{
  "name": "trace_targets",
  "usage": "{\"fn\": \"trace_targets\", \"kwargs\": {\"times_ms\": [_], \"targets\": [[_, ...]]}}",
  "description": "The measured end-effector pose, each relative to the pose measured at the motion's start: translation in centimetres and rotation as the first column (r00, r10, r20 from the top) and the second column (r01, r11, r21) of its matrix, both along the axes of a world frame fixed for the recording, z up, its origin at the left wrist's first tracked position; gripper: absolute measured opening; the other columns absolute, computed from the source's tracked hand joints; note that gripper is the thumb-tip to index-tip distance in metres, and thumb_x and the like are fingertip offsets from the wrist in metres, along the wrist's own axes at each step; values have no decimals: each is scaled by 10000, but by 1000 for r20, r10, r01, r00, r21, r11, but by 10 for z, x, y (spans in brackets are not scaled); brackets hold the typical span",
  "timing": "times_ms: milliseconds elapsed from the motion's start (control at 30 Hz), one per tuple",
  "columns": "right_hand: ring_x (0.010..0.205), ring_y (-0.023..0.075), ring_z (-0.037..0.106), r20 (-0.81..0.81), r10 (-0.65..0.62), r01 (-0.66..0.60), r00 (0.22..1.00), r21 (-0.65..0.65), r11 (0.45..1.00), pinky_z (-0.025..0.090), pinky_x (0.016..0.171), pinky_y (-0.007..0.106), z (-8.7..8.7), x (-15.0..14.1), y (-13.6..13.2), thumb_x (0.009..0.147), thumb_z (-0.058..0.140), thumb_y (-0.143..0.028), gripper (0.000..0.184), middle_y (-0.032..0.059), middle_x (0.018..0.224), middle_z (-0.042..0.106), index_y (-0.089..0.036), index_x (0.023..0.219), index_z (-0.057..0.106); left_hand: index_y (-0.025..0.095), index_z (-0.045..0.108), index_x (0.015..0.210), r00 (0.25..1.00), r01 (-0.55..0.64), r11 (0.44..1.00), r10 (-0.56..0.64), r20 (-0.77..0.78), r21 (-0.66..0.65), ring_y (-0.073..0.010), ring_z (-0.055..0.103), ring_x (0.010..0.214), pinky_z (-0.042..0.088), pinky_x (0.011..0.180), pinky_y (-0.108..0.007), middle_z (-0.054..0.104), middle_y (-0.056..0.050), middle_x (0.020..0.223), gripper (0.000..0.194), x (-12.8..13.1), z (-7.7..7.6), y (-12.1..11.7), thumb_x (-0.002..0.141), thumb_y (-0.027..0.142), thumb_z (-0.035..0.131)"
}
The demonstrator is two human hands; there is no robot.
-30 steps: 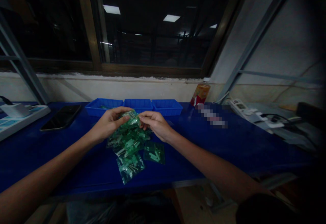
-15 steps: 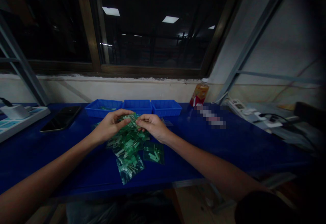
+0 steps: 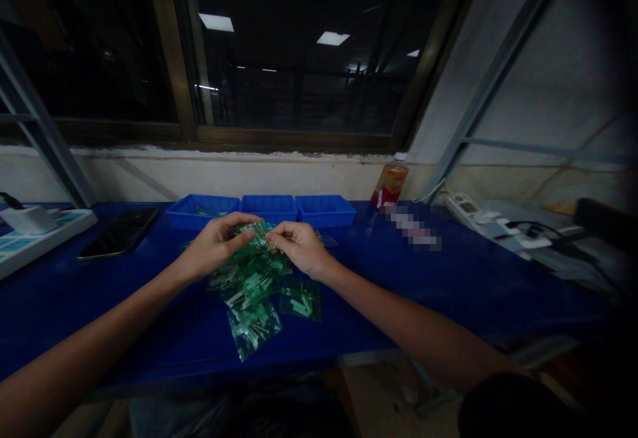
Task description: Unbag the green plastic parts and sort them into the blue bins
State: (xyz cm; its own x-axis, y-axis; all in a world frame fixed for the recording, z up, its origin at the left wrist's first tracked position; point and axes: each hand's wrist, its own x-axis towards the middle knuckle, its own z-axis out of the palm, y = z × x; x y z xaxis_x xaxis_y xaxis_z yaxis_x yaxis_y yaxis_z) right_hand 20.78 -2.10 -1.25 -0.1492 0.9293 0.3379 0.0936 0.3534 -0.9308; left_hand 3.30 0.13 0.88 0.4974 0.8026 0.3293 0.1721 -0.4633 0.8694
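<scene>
Between my two hands is a small clear plastic bag (image 3: 256,230) with greenish contents and thin screw-like pieces. My left hand (image 3: 219,242) grips its left side between thumb and fingers. At the bag's right edge, my right hand (image 3: 299,245) pinches with thumb and forefinger. Below them lies a heap of similar green-tinted bags (image 3: 254,282), partly covered by the hands. One bag (image 3: 301,298) rests at the heap's right, showing pale green plugs and thin metal pieces. Another bag (image 3: 254,328) lies closest to the table's front edge.
Three blue bins stand in a row behind my hands: a left bin (image 3: 199,209) with some bags inside, a middle bin (image 3: 269,207) and a right bin (image 3: 326,211). A phone (image 3: 119,232), power strips (image 3: 47,232) and a drink bottle (image 3: 390,184) sit on the blue table (image 3: 379,278).
My right fingers have shifted very slightly at the bag's edge. Otherwise both hands and the heap stay in place.
</scene>
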Motion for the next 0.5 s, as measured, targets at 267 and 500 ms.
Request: {"fn": "trace_targets", "kwargs": {"times_ms": [267, 500], "targets": [[525, 71, 514, 27, -2, 1, 1000, 24, 1000, 421, 544, 215, 0, 1, 0, 718, 580, -232, 113, -32, 588, 559, -143, 651, 566, 124, 562, 1018, 1000, 1, 1000, -1, -12, -14, -188, 562, 845, 427, 768, -315, 621, -76, 963, 315, 1, 0, 0, 757, 300, 563], [529, 73, 514, 59, -8, 5, 998, 45, 999, 426, 547, 221, 2, 1, -2, 742, 544, -219, 127, -30, 588, 543, -142, 641, 547, 132, 566, 1004, 1000, 0, 1000, 0, -8, -6, -178, 558, 840, 430, 761, -308, 620, -70, 953, 294, 1, 0, 0, 757, 292, 564]]}}
